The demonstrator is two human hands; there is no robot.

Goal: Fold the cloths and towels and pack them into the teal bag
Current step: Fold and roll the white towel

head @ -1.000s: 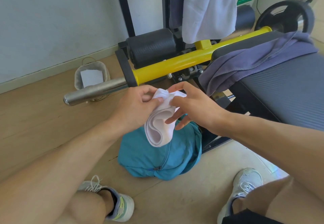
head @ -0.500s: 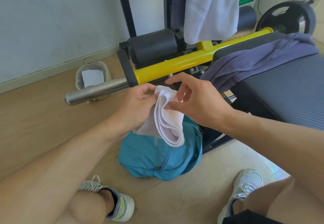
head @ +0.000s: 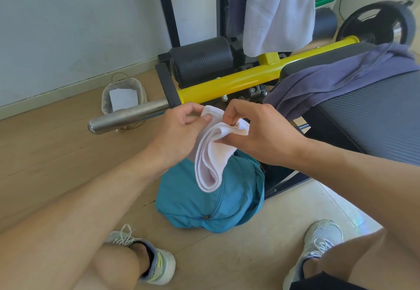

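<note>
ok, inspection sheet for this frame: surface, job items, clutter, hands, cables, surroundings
Surface: wood-look floor, paler flooring near the feet.
Job's things: small white towel held folded over in the air above the teal bag; bag lies on the floor, zipper visible. Purple cloth draped over the bench pad. Large white towel hangs from the rack.
Clutter: small basket with white paper inside, by the wall.
Hands: left hand and right hand both pinch the towel's top edge.
Cables: one thin dark cord near the green-labelled box.
Surroundings: yellow bar, steel bar end, weight plate, pale wall.
</note>
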